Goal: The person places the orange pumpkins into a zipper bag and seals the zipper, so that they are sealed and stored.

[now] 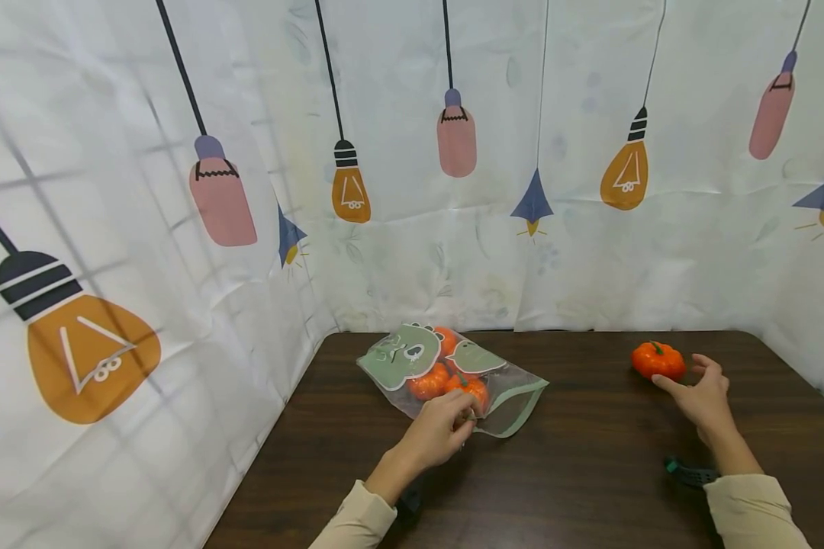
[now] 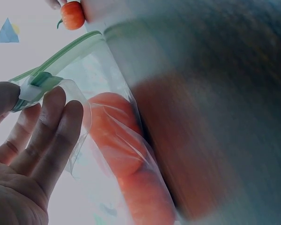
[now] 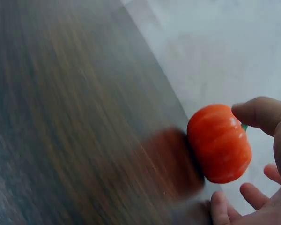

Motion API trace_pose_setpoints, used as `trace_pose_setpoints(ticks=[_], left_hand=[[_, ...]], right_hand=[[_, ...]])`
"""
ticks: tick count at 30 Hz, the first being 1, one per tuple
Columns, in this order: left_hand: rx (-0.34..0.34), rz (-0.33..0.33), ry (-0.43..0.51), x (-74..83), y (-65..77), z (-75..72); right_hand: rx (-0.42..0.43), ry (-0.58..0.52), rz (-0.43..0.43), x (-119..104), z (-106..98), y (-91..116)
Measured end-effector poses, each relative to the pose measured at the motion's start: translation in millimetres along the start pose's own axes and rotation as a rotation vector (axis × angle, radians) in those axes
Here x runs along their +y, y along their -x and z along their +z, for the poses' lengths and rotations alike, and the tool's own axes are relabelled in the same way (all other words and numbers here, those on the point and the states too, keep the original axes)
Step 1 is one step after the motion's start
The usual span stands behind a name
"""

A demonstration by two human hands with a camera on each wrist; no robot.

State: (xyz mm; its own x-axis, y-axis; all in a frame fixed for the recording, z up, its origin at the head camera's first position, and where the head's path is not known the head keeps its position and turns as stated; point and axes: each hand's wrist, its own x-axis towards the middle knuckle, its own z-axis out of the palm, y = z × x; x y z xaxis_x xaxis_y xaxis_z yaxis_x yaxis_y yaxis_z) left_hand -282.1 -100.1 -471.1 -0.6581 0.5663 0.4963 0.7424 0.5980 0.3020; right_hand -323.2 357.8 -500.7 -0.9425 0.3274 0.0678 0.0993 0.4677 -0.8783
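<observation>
A clear zip bag [image 1: 508, 412] printed with a green cartoon animal lies at the table's left. Several small orange toy pumpkins [image 1: 427, 381] are inside it. My left hand [image 1: 442, 427] pinches the bag's green-edged mouth, by the pale zip slider [image 2: 30, 91] in the left wrist view; the other fingers stay loosely extended. Over at the far right, one loose toy pumpkin [image 1: 659, 360] with a green stem rests on the table. Around its near side my right hand [image 1: 703, 396] spreads thumb and fingers. The thumb [image 3: 257, 112] is at the pumpkin's stem side; whether it touches is unclear.
The dark wooden table [image 1: 577, 457] reflects the pumpkins. Behind it and at the sides hangs a white curtain [image 1: 398, 267] printed with lamps. A dark strap [image 1: 690, 474] shows below the right wrist.
</observation>
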Motion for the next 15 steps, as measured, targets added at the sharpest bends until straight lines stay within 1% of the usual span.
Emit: trace_pose_setpoints(ticks=[7, 10, 15], left_hand=[[-0.009, -0.012, 0.023, 1.0, 0.5, -0.7], [-0.012, -0.013, 0.023, 1.0, 0.0, -1.0], [-0.01, -0.002, 0.004, 0.9, -0.8, -2.2]], right_hand=[[-0.069, 0.056, -0.04, 7, -3, -6], [-0.069, 0.116, -0.068, 8, -5, -8], [-0.094, 0.244, -0.106, 8, -7, -17]])
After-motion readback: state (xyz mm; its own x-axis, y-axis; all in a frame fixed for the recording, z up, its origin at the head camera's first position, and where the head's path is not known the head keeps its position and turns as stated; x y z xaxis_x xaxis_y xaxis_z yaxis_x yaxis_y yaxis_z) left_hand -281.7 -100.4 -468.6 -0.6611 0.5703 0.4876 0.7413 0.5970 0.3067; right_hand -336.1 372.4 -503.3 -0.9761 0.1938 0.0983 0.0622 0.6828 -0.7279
